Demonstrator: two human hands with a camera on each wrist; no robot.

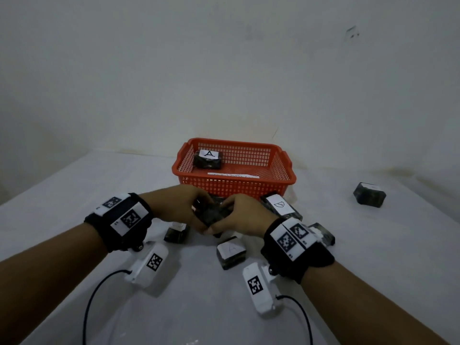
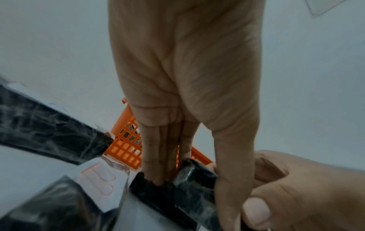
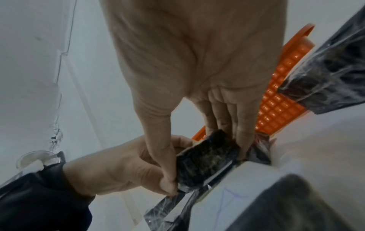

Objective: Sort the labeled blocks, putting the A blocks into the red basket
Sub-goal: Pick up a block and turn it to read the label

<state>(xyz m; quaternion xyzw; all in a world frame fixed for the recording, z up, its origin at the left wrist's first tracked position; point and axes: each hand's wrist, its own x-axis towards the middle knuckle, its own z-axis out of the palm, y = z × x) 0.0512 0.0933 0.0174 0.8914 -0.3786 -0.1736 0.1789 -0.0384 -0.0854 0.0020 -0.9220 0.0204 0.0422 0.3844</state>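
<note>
Both hands, the left hand (image 1: 183, 207) and right hand (image 1: 242, 215), gripped one dark block (image 1: 211, 214) just in front of the red basket (image 1: 234, 185). Its long side ran toward the person. Other blocks crowded the tabletop (image 1: 373, 245) nearby.

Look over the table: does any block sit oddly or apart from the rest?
One dark block sits alone at the far right, well away from the cluster near the red basket; its label is unreadable.

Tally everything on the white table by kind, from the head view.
Red plastic mesh basket: 1
Dark plastic-wrapped blocks with white paper labels: 7 (1 in basket, 1 held, 5 lying loose)
Total: 8
</note>
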